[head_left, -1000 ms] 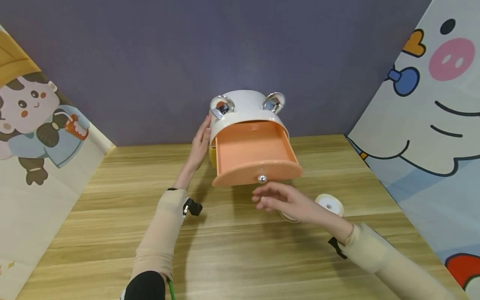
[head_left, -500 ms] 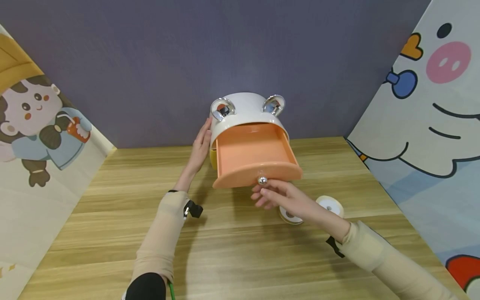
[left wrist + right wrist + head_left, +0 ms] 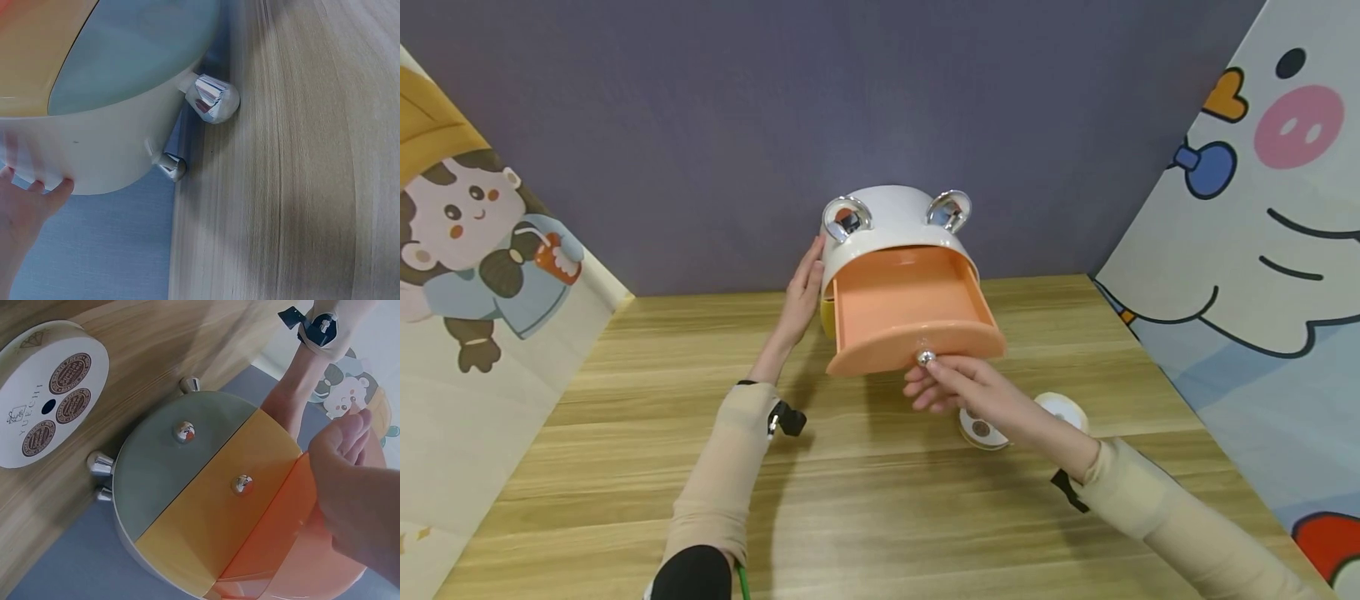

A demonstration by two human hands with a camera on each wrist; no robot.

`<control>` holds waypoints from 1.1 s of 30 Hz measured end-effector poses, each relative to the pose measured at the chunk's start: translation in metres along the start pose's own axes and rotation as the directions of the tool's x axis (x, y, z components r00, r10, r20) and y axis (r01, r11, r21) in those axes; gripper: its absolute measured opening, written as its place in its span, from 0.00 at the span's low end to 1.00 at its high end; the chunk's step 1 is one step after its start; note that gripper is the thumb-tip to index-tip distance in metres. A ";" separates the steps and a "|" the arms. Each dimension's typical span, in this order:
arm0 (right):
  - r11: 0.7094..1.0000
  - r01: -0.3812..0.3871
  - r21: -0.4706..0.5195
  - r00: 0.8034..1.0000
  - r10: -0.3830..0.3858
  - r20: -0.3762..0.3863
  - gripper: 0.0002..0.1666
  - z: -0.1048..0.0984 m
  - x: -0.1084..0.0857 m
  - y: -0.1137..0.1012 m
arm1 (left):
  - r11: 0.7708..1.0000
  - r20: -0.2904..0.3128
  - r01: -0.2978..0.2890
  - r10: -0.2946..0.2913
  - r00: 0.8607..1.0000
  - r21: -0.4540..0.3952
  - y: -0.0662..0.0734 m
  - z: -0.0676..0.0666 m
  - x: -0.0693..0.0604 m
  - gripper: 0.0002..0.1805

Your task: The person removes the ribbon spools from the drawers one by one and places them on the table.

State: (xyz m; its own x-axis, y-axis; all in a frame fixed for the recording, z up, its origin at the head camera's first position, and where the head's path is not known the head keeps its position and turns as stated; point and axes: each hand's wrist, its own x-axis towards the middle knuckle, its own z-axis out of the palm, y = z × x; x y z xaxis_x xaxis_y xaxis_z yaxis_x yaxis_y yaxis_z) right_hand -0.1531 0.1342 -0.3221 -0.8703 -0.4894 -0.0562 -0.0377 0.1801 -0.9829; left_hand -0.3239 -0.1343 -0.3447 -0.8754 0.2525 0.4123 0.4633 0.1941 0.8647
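A round white drawer cabinet [image 3: 891, 204] with two chrome ears stands on short chrome feet near the back wall. Its top orange drawer [image 3: 913, 287] is pulled out, and nothing shows inside. My right hand [image 3: 973, 390] pinches the drawer's chrome knob [image 3: 924, 357] between thumb and fingers; in the right wrist view the hand [image 3: 350, 478] hides that knob. Below, the yellow drawer [image 3: 225, 494] and the grey-green drawer [image 3: 175, 456] are closed. My left hand [image 3: 802, 296] rests flat along the cabinet's left side, its fingertips touching the white shell in the left wrist view.
Two white spools lie on the wooden table [image 3: 865, 500] at the right: one spool [image 3: 981, 432] partly under my right hand, the other spool [image 3: 1066, 410] behind my wrist. A dark wall [image 3: 700, 167] rises behind; cartoon-printed panels flank both sides.
My right hand has moved slightly up and left, from just below the drawer knob to a pinch on it. The left hand, cabinet and open drawer look the same.
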 end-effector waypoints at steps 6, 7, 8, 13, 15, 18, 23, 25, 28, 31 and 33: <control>1.000 -0.005 0.017 1.000 0.005 -0.007 0.30 -0.002 0.002 -0.002 | 1.000 -0.003 -0.008 0.008 1.000 0.000 -0.001 0.001 0.001 0.27; 1.000 -0.004 0.020 1.000 0.004 -0.006 0.30 -0.002 0.003 -0.002 | 1.000 -0.006 -0.009 0.009 1.000 0.001 -0.001 0.001 0.001 0.27; 1.000 -0.003 0.020 1.000 0.003 -0.006 0.30 -0.003 0.003 -0.002 | 1.000 -0.010 -0.012 0.012 1.000 0.000 -0.001 0.001 0.001 0.27; 1.000 -0.007 0.020 1.000 0.008 -0.017 0.30 -0.004 0.005 -0.004 | 1.000 -0.018 -0.022 0.022 1.000 0.000 -0.002 0.001 0.001 0.27; 1.000 -0.012 0.016 1.000 0.012 -0.027 0.30 -0.004 0.006 -0.005 | 1.000 -0.015 -0.024 0.024 1.000 -0.002 -0.003 0.000 0.001 0.27; 1.000 -0.014 0.007 0.999 0.014 -0.039 0.30 -0.005 0.009 -0.007 | 1.000 -0.003 -0.025 0.025 1.000 -0.008 -0.004 0.000 0.001 0.27; 1.000 -0.016 0.004 0.998 0.016 -0.054 0.30 -0.007 0.015 -0.008 | 1.000 0.002 -0.026 0.026 1.000 -0.015 -0.003 -0.002 0.000 0.27; 1.000 -0.018 0.009 0.998 0.019 -0.059 0.30 -0.008 0.017 -0.009 | 0.999 -0.001 -0.030 0.030 1.000 -0.015 -0.003 -0.002 0.000 0.27; 1.000 -0.020 0.010 0.998 0.020 -0.065 0.30 -0.011 0.021 -0.010 | 0.999 -0.003 -0.031 0.031 1.000 -0.014 -0.004 -0.003 0.001 0.27; 1.000 -0.021 0.000 0.997 0.021 -0.074 0.30 -0.012 0.024 -0.010 | 0.999 0.002 -0.031 0.031 1.000 -0.015 -0.005 -0.003 0.002 0.27; 1.000 -0.021 -0.010 0.997 0.021 -0.079 0.31 -0.013 0.026 -0.009 | 0.999 0.005 -0.031 0.031 1.000 -0.014 -0.005 -0.004 0.001 0.27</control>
State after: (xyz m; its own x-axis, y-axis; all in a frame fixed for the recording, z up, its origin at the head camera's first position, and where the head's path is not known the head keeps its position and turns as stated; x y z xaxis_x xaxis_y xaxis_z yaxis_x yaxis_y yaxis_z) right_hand -0.1821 0.1312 -0.3122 -0.9068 -0.4170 -0.0624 -0.0241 0.1991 -0.9797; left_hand -0.3281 -0.1386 -0.3473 -0.8600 0.2629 0.4374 0.4880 0.1732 0.8555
